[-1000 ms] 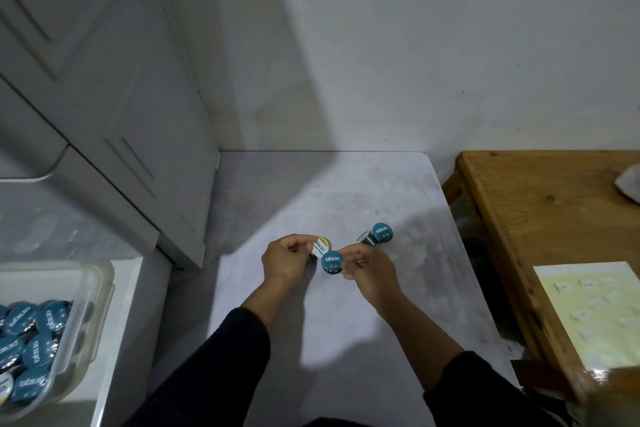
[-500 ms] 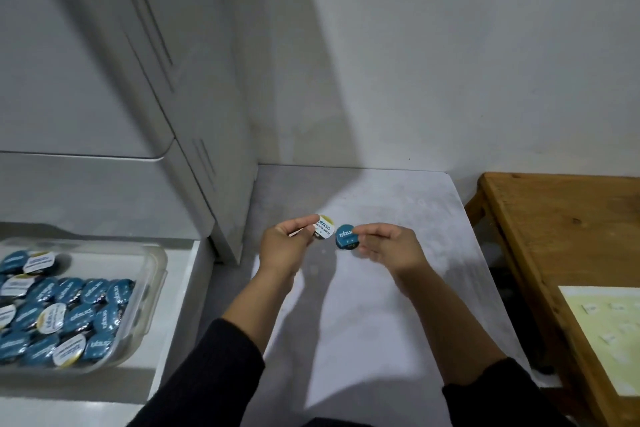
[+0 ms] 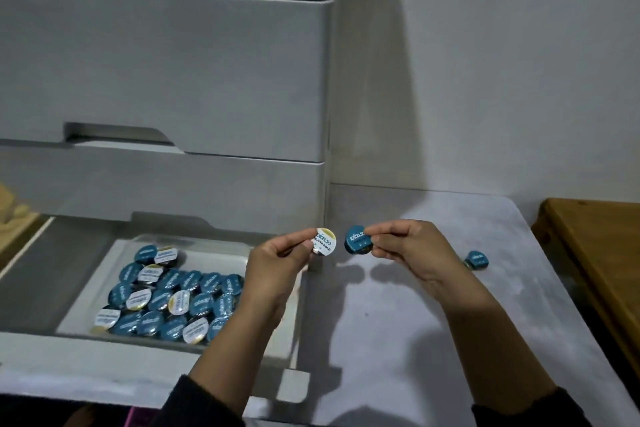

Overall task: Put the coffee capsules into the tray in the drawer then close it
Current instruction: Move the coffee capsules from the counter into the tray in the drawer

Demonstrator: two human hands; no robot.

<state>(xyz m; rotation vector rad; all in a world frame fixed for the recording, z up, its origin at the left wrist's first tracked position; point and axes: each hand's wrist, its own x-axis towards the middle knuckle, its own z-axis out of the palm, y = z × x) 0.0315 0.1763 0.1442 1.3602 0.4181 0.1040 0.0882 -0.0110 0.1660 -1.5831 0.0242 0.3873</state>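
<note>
My left hand [image 3: 277, 262] pinches a white-lidded coffee capsule [image 3: 325, 241] above the right edge of the open drawer [image 3: 145, 366]. My right hand [image 3: 412, 250] pinches a blue-lidded capsule [image 3: 356, 240] just beside it, over the grey surface. In the drawer sits a clear tray [image 3: 114, 253] holding several blue and white capsules [image 3: 173, 302]. One more blue capsule [image 3: 477, 259] lies on the grey surface to the right of my right hand.
A grey drawer cabinet [image 3: 166, 73] rises behind the open drawer. The grey surface [image 3: 398, 340] meets a white wall at the back. A wooden table [image 3: 599, 253] stands at the right edge.
The view has swung left and the drawer with its tray is now in full sight. Both hands have carried their capsules leftward, close to the drawer's right edge.
</note>
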